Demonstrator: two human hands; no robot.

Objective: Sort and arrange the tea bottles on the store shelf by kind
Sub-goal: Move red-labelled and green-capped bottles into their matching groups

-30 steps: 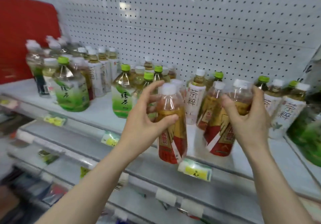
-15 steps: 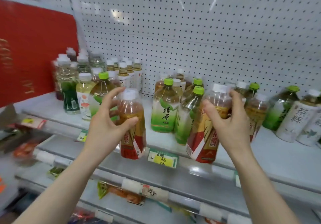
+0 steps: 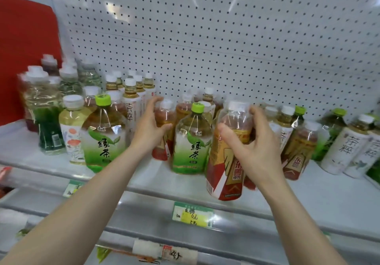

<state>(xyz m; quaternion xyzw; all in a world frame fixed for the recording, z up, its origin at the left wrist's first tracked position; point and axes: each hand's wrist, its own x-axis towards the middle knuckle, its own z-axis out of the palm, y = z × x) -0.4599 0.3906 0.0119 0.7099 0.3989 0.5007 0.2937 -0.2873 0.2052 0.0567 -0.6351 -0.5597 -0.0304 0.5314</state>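
A: Where are the red-label bottles?

B: One red bottle [image 3: 228, 158] is gripped by the right hand [image 3: 254, 151], tilted, its base at the front edge of the shelf [image 3: 308, 192]. A second red bottle [image 3: 163, 133] is clasped by the left hand [image 3: 149, 130] further back, between two green bottles.

A: And those green ones?

B: One green bottle [image 3: 102, 137] is seen just left of the left wrist, the other green bottle [image 3: 192, 141] between the two hands. Both are upright.

A: What else is on the shelf?

B: A third red bottle [image 3: 298, 151] is seen right of the right hand, with white-label bottles [image 3: 345, 147] beyond it. Clear bottles [image 3: 41, 100] are grouped at the far left. A pegboard [image 3: 226, 38] is seen behind, and a price tag [image 3: 192, 214] on the rail below.
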